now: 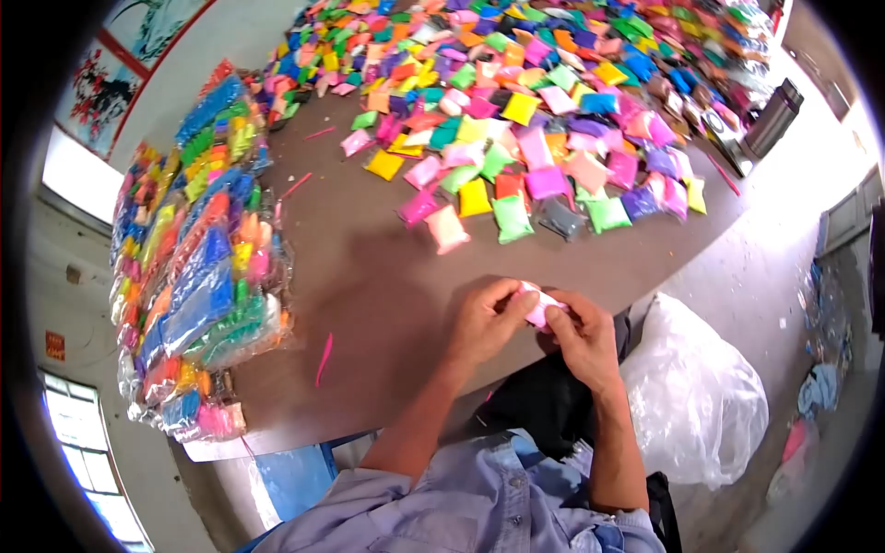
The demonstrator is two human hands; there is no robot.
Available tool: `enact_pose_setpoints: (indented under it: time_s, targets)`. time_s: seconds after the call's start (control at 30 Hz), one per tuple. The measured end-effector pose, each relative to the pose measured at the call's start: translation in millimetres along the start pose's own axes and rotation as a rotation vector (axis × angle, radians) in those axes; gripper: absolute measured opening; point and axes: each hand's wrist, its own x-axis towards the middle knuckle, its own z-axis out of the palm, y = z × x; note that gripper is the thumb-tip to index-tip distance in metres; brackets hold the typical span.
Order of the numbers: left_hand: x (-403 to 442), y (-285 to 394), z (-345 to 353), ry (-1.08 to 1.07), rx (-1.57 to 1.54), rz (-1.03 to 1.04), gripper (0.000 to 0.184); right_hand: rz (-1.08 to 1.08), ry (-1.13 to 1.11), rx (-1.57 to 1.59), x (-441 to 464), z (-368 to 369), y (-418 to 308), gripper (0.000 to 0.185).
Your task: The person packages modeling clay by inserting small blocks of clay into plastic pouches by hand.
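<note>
Between my two hands, just above the table's near edge, is a small pale pink packet point(539, 306). My left hand point(489, 318) pinches its left end between thumb and fingers. My right hand point(584, 339) grips the other end, its thumb on the packet, with fingers partly hidden behind it. Beyond my hands lies a big spread of small, soft-looking packets in many colours; closest are a peach packet point(447, 229), a light green packet point(513, 218) and a dark grey packet point(560, 219).
Clear bags of coloured packets point(198, 286) are stacked along the left side of the brown table point(323, 267). A pink strip point(324, 359) lies near them. At the far right stands a metal flask point(772, 120). A large translucent plastic bag point(696, 396) sits right of my right arm.
</note>
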Motion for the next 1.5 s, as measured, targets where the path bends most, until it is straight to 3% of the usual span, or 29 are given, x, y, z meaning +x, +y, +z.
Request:
enact_pose_setpoints:
  time_s: [0.07,0.33,0.53,0.83,0.9,1.0,1.13,1.27,1.37,1.43,1.5]
  targets:
    - [0,0,-4,-0.026,0.172,0.014,0.030,0.028,-0.016,0.016,-1,-2,1,0.021]
    - [2,-15,-5,0.028,0.107,0.033,0.033,0.091,-0.104,0.069,-1,-5,-6,0.024]
    - [1,-4,-1,0.023,-0.035,-0.189,0.028,0.077,-0.175,0.060,-1,-13,-6,0.026]
    - [3,-23,0,0.095,-0.139,-0.005,0.026,0.056,-0.262,0.174,-1,-19,-11,0.027]
    - [1,-14,-2,0.049,0.002,-0.061,0.025,0.042,-0.244,0.155,1,-19,-5,0.027]
    - [-1,-6,-4,-0.017,-0.053,-0.149,0.026,0.052,-0.194,0.152,0,-20,-4,0.025]
    - [-2,-10,-6,-0.098,0.041,-0.121,0.028,0.078,-0.064,0.249,1,-14,-4,0.024]
    - [-2,-20,-3,0.041,-0.072,-0.087,0.030,-0.125,0.037,0.060,3,7,9,0.031]
    - [0,-23,-3,0.092,-0.099,-0.072,0.030,-0.037,-0.045,-0.001,12,12,15,0.033]
    - [-1,-23,-3,0.098,-0.067,-0.065,0.030,-0.042,0.016,-0.055,11,11,7,0.031]
    - [-2,-19,-3,0.089,-0.103,-0.056,0.025,-0.041,-0.046,-0.069,11,6,6,0.021]
